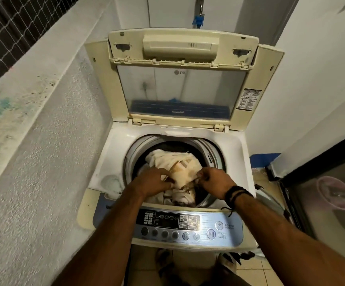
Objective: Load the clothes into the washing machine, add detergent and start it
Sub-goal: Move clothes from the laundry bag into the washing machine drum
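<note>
A top-loading washing machine (113, 153) stands in front of me with its lid (179, 79) folded up against the wall. Cream and white clothes (173, 162) fill the drum. My left hand (155, 180) grips the near edge of the cream cloth over the drum's front. My right hand (214, 180) pinches the same cloth from the right, a dark band on its wrist. The control panel (188, 226) with its start/pause button (211, 234) lies below my forearms. No detergent container is in view.
A rough white parapet wall (43, 141) runs close along the left, with netting above it. A glass door (322, 193) stands at the right. A blue tap fitting (198, 20) hangs on the wall behind the machine. My feet show on the tiled floor (247, 269).
</note>
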